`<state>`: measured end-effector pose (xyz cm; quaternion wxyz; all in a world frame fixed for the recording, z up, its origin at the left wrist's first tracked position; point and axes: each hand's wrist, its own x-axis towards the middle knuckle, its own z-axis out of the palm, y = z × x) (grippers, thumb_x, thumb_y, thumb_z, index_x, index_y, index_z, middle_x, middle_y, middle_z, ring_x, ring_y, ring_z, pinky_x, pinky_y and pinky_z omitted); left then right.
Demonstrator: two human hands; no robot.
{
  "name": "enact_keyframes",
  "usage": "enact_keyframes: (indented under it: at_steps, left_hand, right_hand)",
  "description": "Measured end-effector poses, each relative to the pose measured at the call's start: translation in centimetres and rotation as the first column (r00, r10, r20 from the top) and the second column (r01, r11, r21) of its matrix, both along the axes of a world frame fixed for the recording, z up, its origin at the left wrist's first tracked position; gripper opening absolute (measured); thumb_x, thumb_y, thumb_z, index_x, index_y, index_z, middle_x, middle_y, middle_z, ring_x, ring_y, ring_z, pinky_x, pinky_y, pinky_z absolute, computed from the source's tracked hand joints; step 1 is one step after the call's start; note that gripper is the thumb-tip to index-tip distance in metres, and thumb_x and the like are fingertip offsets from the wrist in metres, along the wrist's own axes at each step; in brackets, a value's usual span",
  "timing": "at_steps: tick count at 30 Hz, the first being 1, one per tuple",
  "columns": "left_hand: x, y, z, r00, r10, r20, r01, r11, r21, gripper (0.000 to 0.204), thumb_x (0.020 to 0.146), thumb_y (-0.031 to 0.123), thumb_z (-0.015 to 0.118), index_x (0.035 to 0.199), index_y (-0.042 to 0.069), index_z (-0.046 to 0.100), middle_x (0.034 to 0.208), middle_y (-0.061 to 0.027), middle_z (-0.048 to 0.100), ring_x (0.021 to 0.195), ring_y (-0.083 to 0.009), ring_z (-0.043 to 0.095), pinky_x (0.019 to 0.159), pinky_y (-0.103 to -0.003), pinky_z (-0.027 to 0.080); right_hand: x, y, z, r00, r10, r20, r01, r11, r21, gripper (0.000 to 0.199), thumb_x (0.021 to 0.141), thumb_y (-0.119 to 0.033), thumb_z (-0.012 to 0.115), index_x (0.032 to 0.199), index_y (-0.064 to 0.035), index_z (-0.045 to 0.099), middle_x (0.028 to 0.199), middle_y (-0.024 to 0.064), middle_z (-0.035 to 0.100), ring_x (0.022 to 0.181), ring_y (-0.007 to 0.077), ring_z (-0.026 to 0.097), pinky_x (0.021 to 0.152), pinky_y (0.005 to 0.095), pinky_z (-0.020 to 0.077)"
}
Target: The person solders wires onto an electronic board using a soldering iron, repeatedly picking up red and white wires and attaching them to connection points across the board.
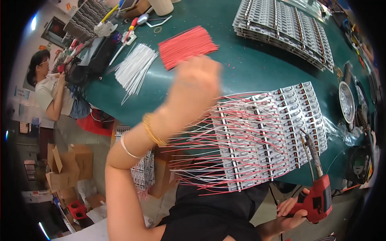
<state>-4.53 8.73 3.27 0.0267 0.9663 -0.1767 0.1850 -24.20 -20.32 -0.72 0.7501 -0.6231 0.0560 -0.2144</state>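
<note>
My left hand [200, 78] is over the table just below a bundle of cut red wires [187, 46]. It is smeared by motion, so I cannot tell what its fingers do or hold. A bundle of white wires [136, 66] lies to its left. My right hand [292, 211] grips the handle of a red soldering gun [321, 195], whose metal tip points up over a panel of small circuit boards [301, 108]. Red and white wires [197, 154] are attached along much of this panel, and their loose ends hang past its left side, over the table's edge.
A stack of similar board panels [283, 34] lies at the back right. A round metal dish [346, 102] stands at the right. Tools and a white cup [161, 6] are at the back. Another person [50, 88] works at the left, above cardboard boxes [64, 168] on the floor.
</note>
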Motion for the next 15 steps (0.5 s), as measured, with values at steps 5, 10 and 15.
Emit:
enact_keyframes:
  at_steps: [5,10,15]
  left_hand:
    - [1.4,15.2,-1.5,0.870,0.493,0.019,-0.485,0.848,0.215,0.022,0.070,0.012,0.062,0.086,-0.001,0.058,0.088,-0.0187,0.059,0.086,-0.0340,0.056,0.073,-0.044,0.045]
    - [3.6,18.3,-3.0,0.904,0.424,-0.052,-0.414,0.899,0.141,0.014,0.071,0.009,0.056,0.076,-0.004,0.059,0.076,-0.0221,0.060,0.077,-0.0366,0.059,0.070,-0.043,0.048]
    - [4.0,18.8,-2.1,0.885,0.429,-0.181,-0.441,0.897,-0.027,0.015,0.071,0.006,0.053,0.078,-0.005,0.060,0.073,-0.0241,0.060,0.075,-0.0376,0.060,0.067,-0.041,0.048]
  right_hand:
    - [-0.2,-0.4,-0.2,0.996,0.083,-0.044,-0.081,0.995,0.056,0.069,0.090,-0.048,0.044,0.124,0.0093,0.029,0.044,0.0007,0.034,0.032,0.0091,0.033,0.033,0.0224,0.0332]
    - [0.0,-0.1,0.1,0.991,0.133,-0.028,-0.132,0.991,0.027,0.066,0.091,-0.046,0.046,0.123,0.0092,0.030,0.045,0.0009,0.035,0.032,0.0092,0.033,0.032,0.0221,0.0325]
    - [-0.1,-0.1,0.2,0.996,0.091,-0.008,-0.091,0.996,0.006,0.061,0.092,-0.042,0.046,0.121,0.0094,0.032,0.045,0.0012,0.035,0.031,0.0088,0.033,0.031,0.0220,0.0317]
